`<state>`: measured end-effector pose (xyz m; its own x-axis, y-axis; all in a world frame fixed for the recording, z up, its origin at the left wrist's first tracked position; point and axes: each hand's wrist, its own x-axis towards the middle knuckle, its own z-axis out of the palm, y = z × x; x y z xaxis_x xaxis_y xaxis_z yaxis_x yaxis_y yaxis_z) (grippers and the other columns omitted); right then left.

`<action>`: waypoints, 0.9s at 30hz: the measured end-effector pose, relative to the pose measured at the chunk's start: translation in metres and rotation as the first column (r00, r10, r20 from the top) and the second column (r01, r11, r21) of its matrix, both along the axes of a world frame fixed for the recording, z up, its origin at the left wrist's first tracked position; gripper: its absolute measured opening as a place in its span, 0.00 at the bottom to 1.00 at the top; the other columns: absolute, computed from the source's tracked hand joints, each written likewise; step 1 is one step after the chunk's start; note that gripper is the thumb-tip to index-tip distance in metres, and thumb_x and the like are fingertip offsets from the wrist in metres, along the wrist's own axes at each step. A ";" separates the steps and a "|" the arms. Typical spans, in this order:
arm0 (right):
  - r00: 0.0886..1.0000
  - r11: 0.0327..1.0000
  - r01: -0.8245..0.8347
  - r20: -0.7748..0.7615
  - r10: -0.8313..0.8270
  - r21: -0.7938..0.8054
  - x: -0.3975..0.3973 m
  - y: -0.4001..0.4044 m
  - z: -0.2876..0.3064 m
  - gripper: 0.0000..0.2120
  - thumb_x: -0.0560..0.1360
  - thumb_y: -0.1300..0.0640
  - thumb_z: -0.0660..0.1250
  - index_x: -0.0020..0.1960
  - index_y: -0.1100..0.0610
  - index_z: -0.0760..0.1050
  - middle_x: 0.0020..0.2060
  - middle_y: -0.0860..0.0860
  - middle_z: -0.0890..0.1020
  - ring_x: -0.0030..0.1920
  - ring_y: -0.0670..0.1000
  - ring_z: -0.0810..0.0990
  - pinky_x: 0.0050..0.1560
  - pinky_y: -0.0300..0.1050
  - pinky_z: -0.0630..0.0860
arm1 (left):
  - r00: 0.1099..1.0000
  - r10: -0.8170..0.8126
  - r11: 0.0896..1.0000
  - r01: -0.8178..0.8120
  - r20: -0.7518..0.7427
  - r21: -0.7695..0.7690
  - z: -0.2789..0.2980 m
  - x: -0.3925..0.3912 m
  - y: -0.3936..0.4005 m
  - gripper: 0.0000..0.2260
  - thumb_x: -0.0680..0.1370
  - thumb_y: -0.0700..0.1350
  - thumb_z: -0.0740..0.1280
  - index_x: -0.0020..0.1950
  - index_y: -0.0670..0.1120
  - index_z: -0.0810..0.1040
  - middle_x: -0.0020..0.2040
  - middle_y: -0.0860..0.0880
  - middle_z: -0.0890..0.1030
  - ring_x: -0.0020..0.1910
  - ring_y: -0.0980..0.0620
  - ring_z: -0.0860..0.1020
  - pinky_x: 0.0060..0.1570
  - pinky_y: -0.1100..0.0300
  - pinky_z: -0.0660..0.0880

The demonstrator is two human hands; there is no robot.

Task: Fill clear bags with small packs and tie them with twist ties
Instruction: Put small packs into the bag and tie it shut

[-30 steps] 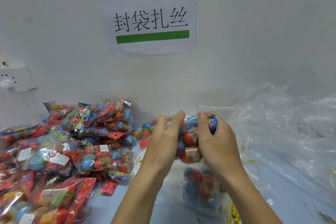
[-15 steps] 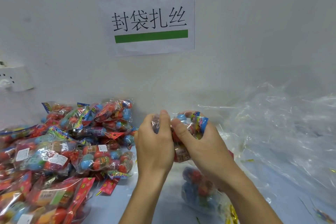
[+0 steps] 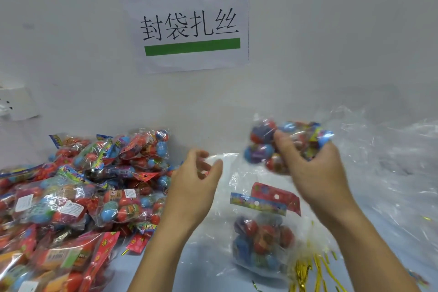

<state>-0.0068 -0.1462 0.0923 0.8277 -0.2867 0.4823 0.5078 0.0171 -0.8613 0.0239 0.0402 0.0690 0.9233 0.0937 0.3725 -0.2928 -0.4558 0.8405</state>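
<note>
Crinkly clear film is the trouble here: the right hand (image 3: 315, 168) grips 1 small pack (image 3: 284, 147) of red and blue balls, lifted above the table near its back edge, while the left hand (image 3: 196, 173) pinches the rim of a clear bag (image 3: 227, 187) lying flat before it. That bag already holds 2 packs (image 3: 260, 239), it seems. If the mouth sags shut under so light a pinch, the lifted pack could snag on the rim and slide off onto the table. Gold twist ties (image 3: 305, 272) lie near the front edge, just beside the bag; loose packs (image 3: 78, 192) crowd the left side, and spare bags (image 3: 391, 161) the right.
</note>
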 end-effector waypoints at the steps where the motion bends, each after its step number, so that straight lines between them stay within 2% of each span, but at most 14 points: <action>1: 0.998 0.997 0.065 0.021 -0.066 0.029 0.000 -0.009 0.002 0.13 0.72 0.46 0.71 0.47 0.56 0.83 0.39 0.49 0.88 0.38 0.48 0.87 0.36 0.38 0.82 | 0.997 -0.035 0.997 0.040 -0.071 0.070 -0.003 0.001 0.001 0.14 0.77 0.56 0.69 0.59 0.53 0.74 0.52 0.55 0.80 0.50 0.57 0.78 0.49 0.58 0.76; 4: 0.979 0.966 0.204 -0.002 -0.206 0.161 0.005 -0.031 0.002 0.14 0.74 0.44 0.71 0.47 0.55 0.82 0.42 0.50 0.88 0.44 0.50 0.88 0.47 0.49 0.84 | 0.959 -0.136 0.952 0.196 -0.250 0.234 -0.014 -0.002 -0.003 0.21 0.75 0.57 0.71 0.63 0.56 0.68 0.55 0.58 0.76 0.50 0.61 0.76 0.46 0.64 0.73; 6: 0.969 0.944 0.247 -0.029 -0.246 0.217 0.007 -0.040 0.000 0.10 0.77 0.46 0.71 0.47 0.53 0.81 0.43 0.49 0.88 0.46 0.50 0.87 0.51 0.54 0.83 | 0.954 -0.158 0.926 0.233 -0.256 0.296 -0.021 -0.002 -0.006 0.19 0.76 0.53 0.72 0.63 0.56 0.68 0.51 0.57 0.76 0.47 0.60 0.77 0.43 0.67 0.73; 8: 0.966 0.934 0.257 -0.046 -0.253 0.250 0.009 -0.044 -0.001 0.08 0.77 0.47 0.71 0.48 0.52 0.81 0.43 0.47 0.88 0.46 0.49 0.87 0.51 0.54 0.83 | 0.964 -0.150 0.916 0.219 -0.220 0.336 -0.024 -0.002 -0.007 0.15 0.79 0.46 0.70 0.62 0.54 0.70 0.48 0.55 0.76 0.44 0.59 0.76 0.39 0.71 0.71; 11: 0.967 0.928 0.253 -0.058 -0.246 0.275 0.009 -0.044 -0.002 0.07 0.77 0.47 0.71 0.48 0.51 0.81 0.42 0.47 0.88 0.45 0.48 0.87 0.50 0.51 0.82 | 0.972 -0.147 0.936 0.196 -0.181 0.293 -0.020 -0.002 -0.003 0.11 0.81 0.38 0.63 0.56 0.55 0.72 0.44 0.54 0.77 0.42 0.59 0.75 0.39 0.75 0.70; 13: 0.967 0.925 0.255 -0.064 -0.247 0.281 0.009 -0.043 -0.002 0.07 0.77 0.47 0.71 0.47 0.51 0.81 0.42 0.47 0.88 0.45 0.48 0.87 0.49 0.51 0.82 | 0.973 -0.142 0.956 0.183 -0.182 0.229 -0.014 -0.002 0.003 0.16 0.79 0.34 0.60 0.56 0.55 0.70 0.45 0.53 0.77 0.43 0.59 0.75 0.39 0.73 0.70; 14: 0.966 0.925 0.259 -0.065 -0.251 0.279 0.010 -0.043 -0.002 0.07 0.77 0.48 0.71 0.47 0.51 0.81 0.42 0.47 0.88 0.45 0.48 0.87 0.49 0.50 0.82 | 0.971 -0.146 0.964 0.183 -0.192 0.193 -0.011 -0.002 0.007 0.20 0.77 0.31 0.59 0.59 0.55 0.67 0.48 0.52 0.76 0.45 0.58 0.74 0.39 0.71 0.71; 16: 0.966 0.927 0.259 -0.062 -0.251 0.271 0.010 -0.041 -0.003 0.07 0.77 0.48 0.71 0.47 0.51 0.81 0.42 0.47 0.88 0.45 0.48 0.87 0.47 0.49 0.82 | 0.967 -0.161 0.972 0.190 -0.197 0.138 -0.007 -0.003 0.012 0.32 0.73 0.29 0.59 0.68 0.59 0.58 0.60 0.55 0.72 0.56 0.56 0.73 0.48 0.68 0.72; 17: 0.967 0.930 0.255 -0.061 -0.247 0.266 0.010 -0.040 -0.003 0.07 0.77 0.48 0.71 0.48 0.52 0.81 0.41 0.46 0.88 0.45 0.47 0.87 0.46 0.48 0.81 | 0.970 -0.169 0.973 0.193 -0.176 0.128 -0.006 -0.004 0.013 0.38 0.72 0.29 0.61 0.71 0.63 0.53 0.67 0.57 0.66 0.64 0.57 0.69 0.60 0.65 0.70; 18: 0.968 0.933 0.251 -0.061 -0.244 0.256 0.010 -0.040 -0.004 0.07 0.77 0.48 0.71 0.49 0.52 0.80 0.41 0.46 0.87 0.44 0.47 0.87 0.46 0.47 0.82 | 0.975 -0.176 0.973 0.193 -0.136 0.130 -0.005 -0.005 0.013 0.42 0.73 0.30 0.62 0.74 0.66 0.48 0.71 0.63 0.58 0.70 0.59 0.61 0.67 0.61 0.62; 20: 0.970 0.942 0.241 -0.067 -0.232 0.234 0.009 -0.039 -0.004 0.08 0.77 0.47 0.71 0.50 0.51 0.80 0.41 0.45 0.87 0.45 0.46 0.87 0.46 0.47 0.82 | 0.980 -0.198 0.967 0.200 -0.031 0.157 -0.006 -0.005 0.009 0.42 0.78 0.35 0.65 0.77 0.66 0.43 0.74 0.68 0.52 0.72 0.64 0.53 0.70 0.60 0.54; 22: 0.975 0.956 0.220 -0.066 -0.211 0.196 0.009 -0.038 -0.005 0.09 0.76 0.47 0.71 0.50 0.52 0.80 0.42 0.46 0.88 0.46 0.48 0.87 0.48 0.48 0.82 | 0.972 -0.236 0.946 0.226 0.015 0.233 -0.010 -0.004 0.001 0.38 0.81 0.42 0.64 0.78 0.65 0.44 0.75 0.66 0.58 0.72 0.66 0.61 0.71 0.61 0.59; 24: 0.982 0.974 0.183 -0.069 -0.174 0.136 0.008 -0.037 -0.004 0.10 0.77 0.47 0.71 0.50 0.54 0.81 0.43 0.49 0.88 0.46 0.50 0.88 0.49 0.50 0.82 | 0.972 -0.235 0.911 0.221 -0.004 0.347 -0.017 -0.004 -0.007 0.36 0.81 0.46 0.65 0.78 0.65 0.45 0.66 0.64 0.70 0.60 0.65 0.72 0.60 0.65 0.69; 27: 0.991 0.992 0.116 -0.074 -0.113 0.044 0.006 -0.031 -0.005 0.12 0.77 0.48 0.71 0.50 0.56 0.83 0.43 0.51 0.88 0.46 0.51 0.88 0.49 0.50 0.82 | 0.984 -0.175 0.875 0.166 -0.023 0.455 -0.021 -0.007 -0.015 0.33 0.81 0.50 0.65 0.79 0.63 0.48 0.45 0.61 0.78 0.43 0.61 0.76 0.45 0.70 0.72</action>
<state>-0.0011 -0.1776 0.0877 0.8199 -0.4031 0.4065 0.4461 0.0049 -0.8950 0.0168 0.0247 0.0475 0.9024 -0.2477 0.3526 -0.4136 -0.7273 0.5477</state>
